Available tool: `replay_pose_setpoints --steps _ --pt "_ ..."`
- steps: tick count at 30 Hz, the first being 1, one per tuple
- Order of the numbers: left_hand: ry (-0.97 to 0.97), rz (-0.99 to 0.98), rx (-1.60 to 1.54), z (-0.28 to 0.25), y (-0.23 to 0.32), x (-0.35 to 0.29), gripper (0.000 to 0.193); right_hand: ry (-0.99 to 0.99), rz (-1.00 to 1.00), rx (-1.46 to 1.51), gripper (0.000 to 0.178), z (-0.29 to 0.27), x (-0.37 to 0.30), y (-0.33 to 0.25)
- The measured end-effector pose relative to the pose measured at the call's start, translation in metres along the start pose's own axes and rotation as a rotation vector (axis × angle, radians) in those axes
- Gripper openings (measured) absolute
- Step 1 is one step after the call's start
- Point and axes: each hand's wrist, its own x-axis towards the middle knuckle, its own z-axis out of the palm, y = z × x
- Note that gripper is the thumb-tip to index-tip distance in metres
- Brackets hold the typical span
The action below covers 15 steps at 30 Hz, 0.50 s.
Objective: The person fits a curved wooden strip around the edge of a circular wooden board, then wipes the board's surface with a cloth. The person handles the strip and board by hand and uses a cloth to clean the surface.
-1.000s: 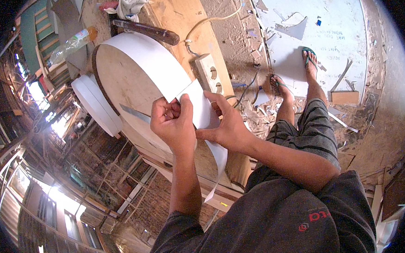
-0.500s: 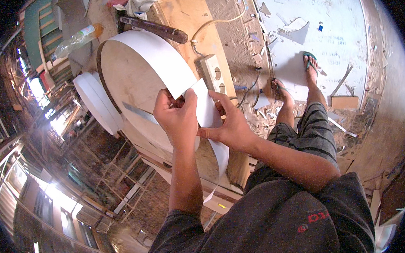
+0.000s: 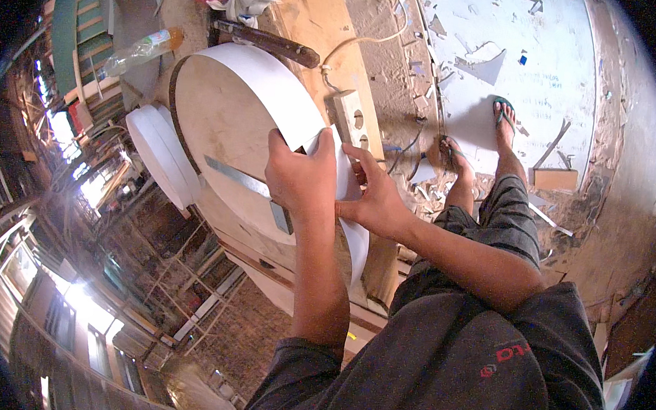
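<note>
A wide white edging strip curves around the rim of a round wooden board. My left hand is closed on the strip at the board's near right edge, its thumb pressed along the strip. Just to the right, my right hand holds the strip's other stretch between thumb and fingers. From there the strip runs down along the rim toward me. A metal try square lies on the board, partly under my left hand. The fingertips of my left hand are hidden.
Beyond the board lies a dark wooden-handled tool, near a white cloth. A socket block with a cable sits to the right. White round pieces and a plastic bottle are at left. Scraps litter the floor sheet.
The strip near my hands has come closer to the board's rim, and its loose lower end hangs less far out. My left thumb has straightened along it. More of the try square shows.
</note>
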Motion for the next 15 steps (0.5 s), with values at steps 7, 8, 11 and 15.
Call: replay_pose_setpoints --steps 7,8,11,15 --pt "-0.131 0.156 -0.474 -0.034 -0.041 -0.016 0.041 -0.001 0.023 -0.055 0.111 0.007 0.0 0.005" --pt "-0.042 0.167 -0.477 -0.042 -0.058 -0.018 0.04 0.003 0.003 -0.046 0.11 0.008 0.001 0.008" --pt "0.208 0.175 -0.433 -0.052 -0.129 -0.006 0.039 -0.002 -0.07 0.013 0.106 0.006 0.003 0.015" --pt "0.421 0.236 -0.181 -0.043 -0.237 0.014 0.043 0.007 -0.071 0.073 0.103 0.014 0.002 0.013"
